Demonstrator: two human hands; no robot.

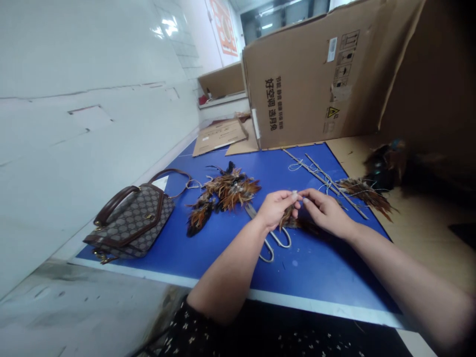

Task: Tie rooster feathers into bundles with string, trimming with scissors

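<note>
My left hand (pixel 277 209) is closed around a small bunch of brown feathers (pixel 286 218), its pale quill ends pointing up between thumb and fingers. Right beside those ends, my right hand (pixel 327 212) pinches with thumb and forefinger; whatever is in that pinch is too small to make out. Scissors (pixel 250 211) lie on the blue tabletop (pixel 219 258) under my left hand, their looped handles towards me. To the left is a pile of brown and black feathers (pixel 236 189). Beyond my right hand are thin sticks (pixel 316 174) with loose pale thread around them.
A patterned handbag (pixel 137 223) with brown handles sits at the table's left. Behind stands a large cardboard box (pixel 308 94), with flat cardboard (pixel 217 137) beside it. More feathers (pixel 372 197) lie at the right edge, by a dark, blurred feather heap (pixel 386 166).
</note>
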